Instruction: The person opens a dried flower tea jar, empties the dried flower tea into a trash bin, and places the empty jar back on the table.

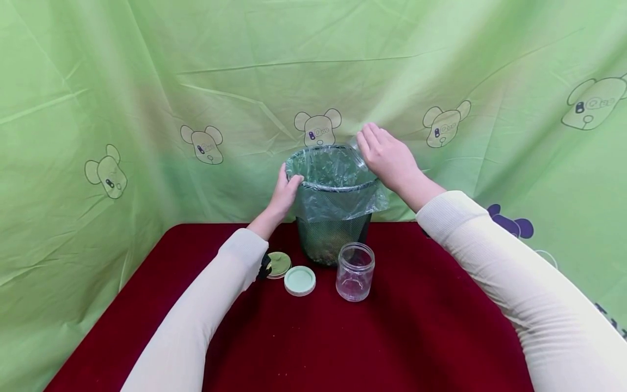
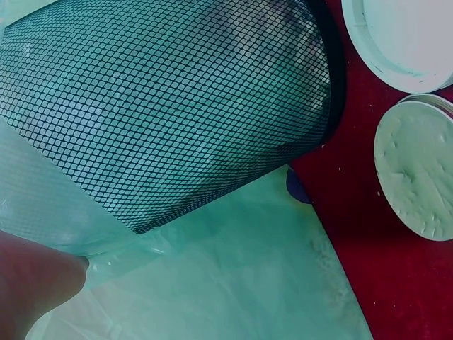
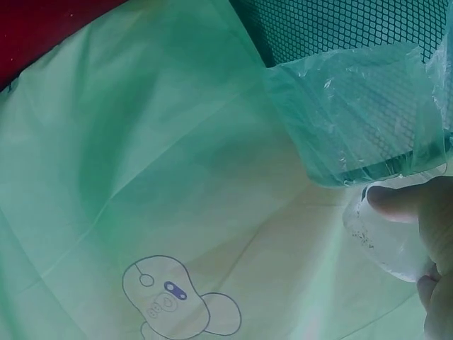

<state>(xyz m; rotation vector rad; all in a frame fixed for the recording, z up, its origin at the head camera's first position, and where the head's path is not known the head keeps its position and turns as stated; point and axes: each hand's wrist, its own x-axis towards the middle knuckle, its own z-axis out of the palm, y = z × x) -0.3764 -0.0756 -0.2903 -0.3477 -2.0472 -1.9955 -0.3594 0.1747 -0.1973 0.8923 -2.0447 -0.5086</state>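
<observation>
A black wire-mesh wastebasket (image 1: 333, 239), lined with a clear plastic bag (image 1: 325, 204) folded over its rim, stands toward the back of the table. My left hand (image 1: 284, 193) grips the rim and bag at the left side, thumb on top. At the right side of the rim, my right hand (image 1: 389, 160) holds a clear, rounded container (image 3: 386, 234) with small brown specks on it, tilted by the bin's mouth. Its exact kind is hard to tell. Brownish bits (image 1: 328, 245) show through the mesh at the bottom of the bin.
In front of the bin stands an uncovered glass jar (image 1: 355, 272). To its left lie a pale green lid (image 1: 300, 280), inside up, and a flat green disc with a wrinkled top (image 2: 417, 166). Dark red cloth (image 1: 313, 343) covers the table; a green curtain (image 1: 254, 65) hangs behind.
</observation>
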